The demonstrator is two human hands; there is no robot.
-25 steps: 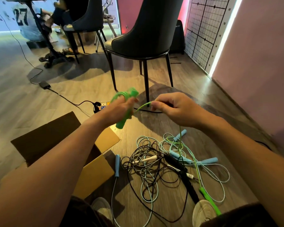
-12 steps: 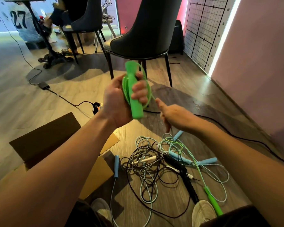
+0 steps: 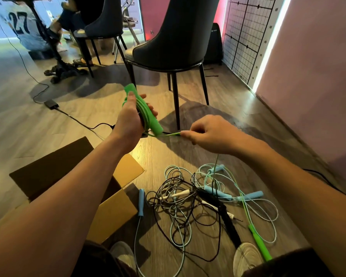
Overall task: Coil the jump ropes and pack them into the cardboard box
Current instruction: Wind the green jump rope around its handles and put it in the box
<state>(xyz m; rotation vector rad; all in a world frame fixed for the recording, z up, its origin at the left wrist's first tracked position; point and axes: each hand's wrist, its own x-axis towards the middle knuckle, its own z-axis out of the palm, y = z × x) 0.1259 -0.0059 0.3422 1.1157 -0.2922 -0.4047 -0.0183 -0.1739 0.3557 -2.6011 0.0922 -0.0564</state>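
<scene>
The left hand [image 3: 131, 116] grips a green handle [image 3: 146, 110] with several loops of green cord [image 3: 169, 134] wound along it, held up over the floor [image 3: 238, 124] just beyond the cardboard box [image 3: 116, 212]. The right hand [image 3: 212, 134] pinches the cord between thumb and fingertip, close to the handle's lower end, pulling a short taut stretch sideways to the right.

Half a second ago the handle stood upright and higher, with the right hand loose below it; now the handle tilts far-left to near-right and sits lower, and the right hand has closed on the cord. A second ago the two hands were close together in a similar pinch, so this looks like another wrap in progress.

The rest of this rope trails down from the right hand to its second green handle [image 3: 259, 242], which lies on the floor at the near right, so the coil is only partly done. The tangle of black, white and pale blue ropes [image 3: 188, 198] lies unmoved on the floor, right of the box, still to be sorted. The open box shows no rope that I can see.
</scene>
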